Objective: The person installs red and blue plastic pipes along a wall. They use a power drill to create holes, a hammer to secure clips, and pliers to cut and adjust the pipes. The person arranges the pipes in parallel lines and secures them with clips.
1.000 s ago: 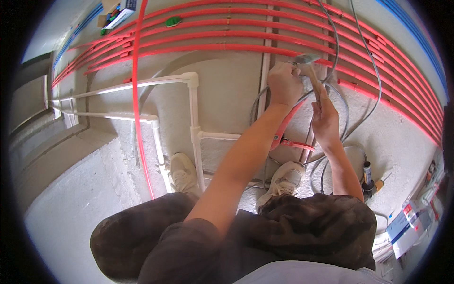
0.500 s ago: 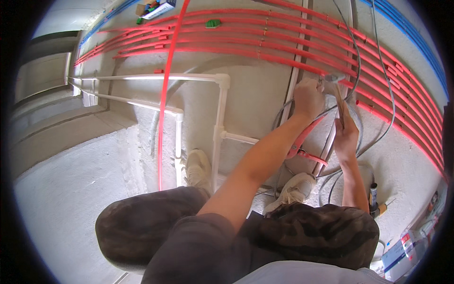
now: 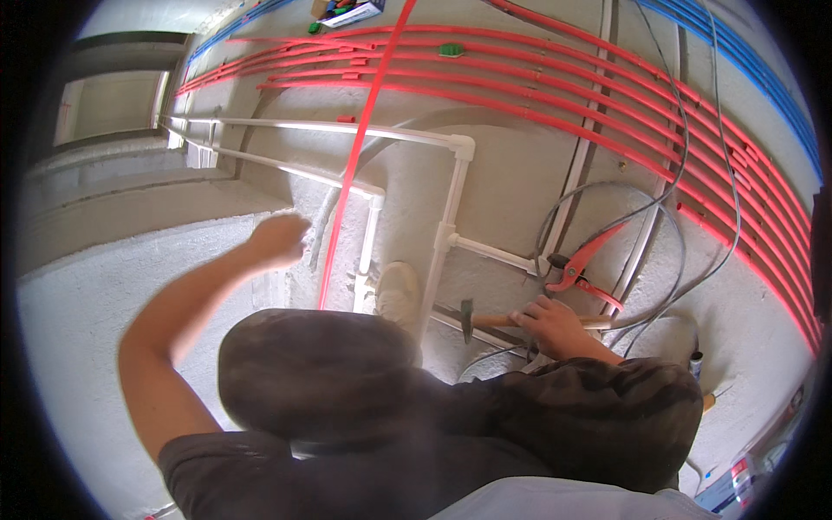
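We have our right hand wrapped around a hammer, its fingers curled over the wooden handle. The hammer lies across the grip, nearly level in the view: its metal head sticks out to the left, clear of the fingertips, while the plain butt of the handle shows on the right, past the knuckles. Our left hand is raised well to the left of the right one. Its fingers are bent in toward the palm, but it is blurred, and we cannot tell whether anything is pinched in them.

Just beyond the right fingers, and apart from them, we see a red-handled cutter on the floor. Loops of grey cable run beyond and to the right of that hand. Farther beyond the fingers of both hands, a row of red pipes crosses the floor, with a small green piece on it. Nearest to the left fingers, just to their right, a red strip slants through the view. Between our two hands are a white pipe, standing off to the left of the right fingers and beyond the hammer head, and a pale shoe, to the left of that head.
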{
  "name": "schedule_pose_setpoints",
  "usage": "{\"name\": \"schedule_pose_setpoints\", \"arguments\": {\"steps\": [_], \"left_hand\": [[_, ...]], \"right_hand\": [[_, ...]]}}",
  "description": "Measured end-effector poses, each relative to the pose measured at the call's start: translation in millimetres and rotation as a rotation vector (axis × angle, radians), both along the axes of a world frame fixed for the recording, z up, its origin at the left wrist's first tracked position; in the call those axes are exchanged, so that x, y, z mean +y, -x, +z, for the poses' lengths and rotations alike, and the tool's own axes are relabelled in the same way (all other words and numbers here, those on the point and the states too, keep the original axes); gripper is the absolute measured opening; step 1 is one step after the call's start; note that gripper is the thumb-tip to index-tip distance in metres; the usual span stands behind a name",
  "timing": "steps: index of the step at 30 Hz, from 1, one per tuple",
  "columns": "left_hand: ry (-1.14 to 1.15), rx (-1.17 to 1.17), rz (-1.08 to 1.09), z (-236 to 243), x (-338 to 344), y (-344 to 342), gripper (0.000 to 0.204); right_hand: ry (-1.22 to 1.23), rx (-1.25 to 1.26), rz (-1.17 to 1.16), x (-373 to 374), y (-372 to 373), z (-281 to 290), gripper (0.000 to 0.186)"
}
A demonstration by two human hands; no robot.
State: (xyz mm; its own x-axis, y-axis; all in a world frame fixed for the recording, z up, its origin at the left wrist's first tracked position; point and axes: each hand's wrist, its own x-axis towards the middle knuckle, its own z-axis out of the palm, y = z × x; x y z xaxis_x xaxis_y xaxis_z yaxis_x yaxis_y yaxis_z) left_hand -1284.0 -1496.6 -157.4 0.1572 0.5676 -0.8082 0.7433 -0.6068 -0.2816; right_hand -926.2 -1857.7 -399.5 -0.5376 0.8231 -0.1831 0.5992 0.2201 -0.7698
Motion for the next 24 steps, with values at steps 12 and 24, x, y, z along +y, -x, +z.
{"name": "schedule_pose_setpoints", "arguments": {"steps": [12,24], "left_hand": [[-0.563,-0.556,0.455,-253,-97,203,0.043],[-0.692,-0.571,0.542,-144,-117,158,0.005]], "right_hand": [[-0.219,-0.544,0.062,244,-87,147,0.039],[-1.092,-0.453,0.047,481,63,116,0.04]]}}
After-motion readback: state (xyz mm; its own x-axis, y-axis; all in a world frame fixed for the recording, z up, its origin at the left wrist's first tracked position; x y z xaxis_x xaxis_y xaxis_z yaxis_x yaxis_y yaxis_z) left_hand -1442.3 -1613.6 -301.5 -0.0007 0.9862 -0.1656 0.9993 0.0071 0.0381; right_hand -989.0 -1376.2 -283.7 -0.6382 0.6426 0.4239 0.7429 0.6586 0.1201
